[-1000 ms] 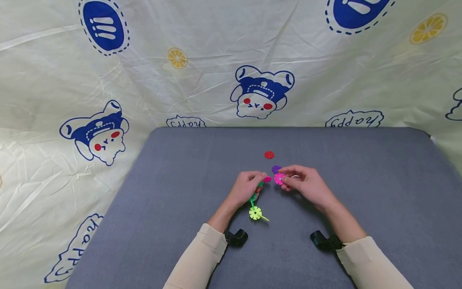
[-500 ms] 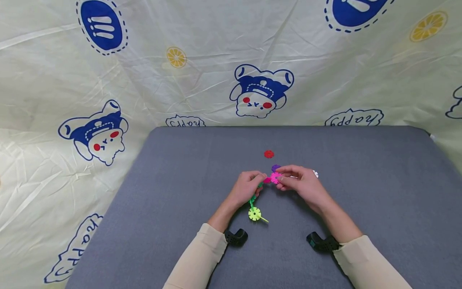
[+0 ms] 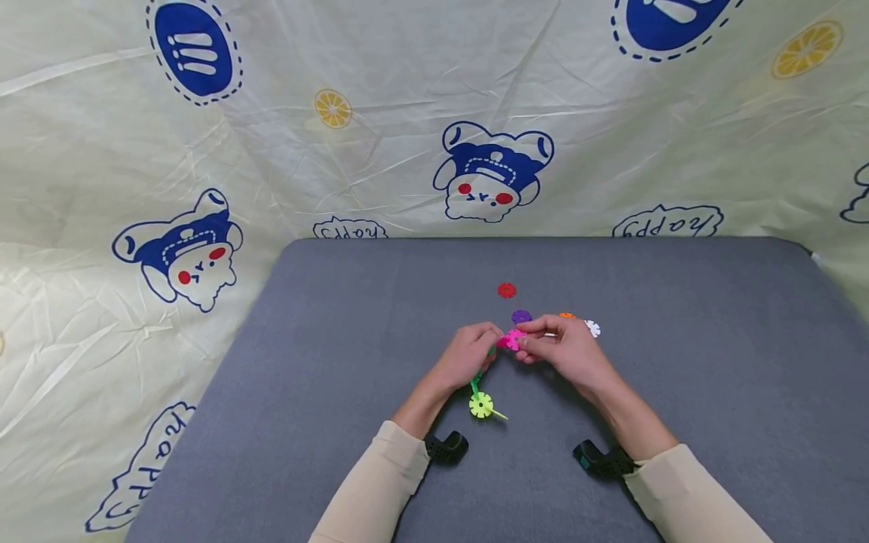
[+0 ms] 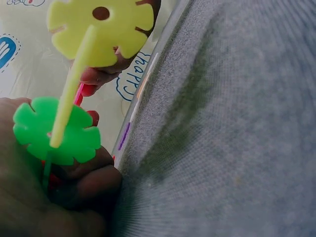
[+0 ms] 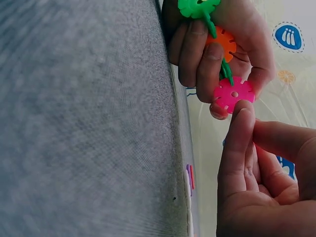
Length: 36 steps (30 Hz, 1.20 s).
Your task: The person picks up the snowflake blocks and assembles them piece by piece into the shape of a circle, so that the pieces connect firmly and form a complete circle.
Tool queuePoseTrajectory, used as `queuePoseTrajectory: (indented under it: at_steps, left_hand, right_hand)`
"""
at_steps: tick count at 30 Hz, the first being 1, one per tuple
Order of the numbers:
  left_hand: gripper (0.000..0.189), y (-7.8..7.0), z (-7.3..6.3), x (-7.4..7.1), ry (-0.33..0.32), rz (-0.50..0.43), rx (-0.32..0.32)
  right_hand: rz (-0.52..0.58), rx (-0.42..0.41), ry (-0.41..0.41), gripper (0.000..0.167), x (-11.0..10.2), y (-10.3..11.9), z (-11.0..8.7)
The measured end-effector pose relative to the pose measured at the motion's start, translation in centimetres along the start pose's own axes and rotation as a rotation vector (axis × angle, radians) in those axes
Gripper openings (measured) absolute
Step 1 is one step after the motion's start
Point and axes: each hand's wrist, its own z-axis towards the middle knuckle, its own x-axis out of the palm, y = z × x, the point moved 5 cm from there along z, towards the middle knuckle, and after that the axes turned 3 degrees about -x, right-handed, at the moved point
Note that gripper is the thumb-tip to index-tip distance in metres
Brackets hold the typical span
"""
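Observation:
My left hand point(image 3: 468, 354) grips a chain of interlocked notched plastic discs. A yellow disc point(image 3: 480, 405) hangs at its lower end, with a green disc point(image 4: 57, 131) above it. Between the left fingers an orange disc point(image 5: 224, 45) shows in the right wrist view, and a deep pink disc point(image 5: 234, 95) sticks out at the chain's top end. Thumb and fingertips of my right hand point(image 3: 570, 353) pinch a bright pink disc point(image 3: 514, 339) against that top disc. Whether their slots are engaged cannot be told; the right fingers hide the held disc in the right wrist view.
On the grey table point(image 3: 339, 339), a red disc point(image 3: 507, 290) lies farthest back. Just beyond the hands is a purple disc point(image 3: 521, 317). An orange loose disc point(image 3: 566, 315) and a white disc point(image 3: 593, 329) lie behind the right hand, partly covered by it.
The right hand has moved left, bringing its bright pink disc from apart to meeting the chain's pink end, and the disc has turned. White and orange discs have come into view behind that hand.

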Motion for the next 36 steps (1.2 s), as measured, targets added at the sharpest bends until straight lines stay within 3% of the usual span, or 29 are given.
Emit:
queuePoseTrajectory:
  at_steps: [6, 10, 15, 21, 25, 31, 36]
  left_hand:
    - [0.029, 0.1, -0.1, 0.5, 0.015, 0.033, 0.010]
    - [0.030, 0.0, 0.0, 0.4, -0.018, 0.045, 0.041]
    - [0.029, -0.2, -0.1, 0.4, -0.033, 0.014, 0.059]
    - [0.028, -0.3, 0.0, 0.4, -0.040, -0.043, 0.066]
    - [0.031, -0.3, 0.1, 0.4, -0.020, -0.039, 0.074]
    - [0.031, -1.5, -0.3, 0.3, -0.010, -0.042, 0.080]
    - [0.029, -2.5, -1.1, 0.1, -0.040, -0.058, 0.066]
  right_hand:
    - [-0.016, 0.019, -0.004, 0.032, 0.0, 0.0, -0.3]
    - [-0.049, 0.031, 0.002, 0.034, -0.1, 0.1, -0.2]
    - [-0.247, -0.003, -0.002, 0.028, -1.1, 0.6, -0.2]
    - [-0.615, -0.080, -0.086, 0.026, -3.0, 1.1, -0.2]
    - [-0.836, -0.137, -0.054, 0.029, -3.2, 1.0, -0.1]
    - [-0.936, -0.120, 0.028, 0.038, -2.9, 0.4, -0.1]
    - [-0.947, -0.125, 0.033, 0.028, -2.8, 0.1, -0.1]
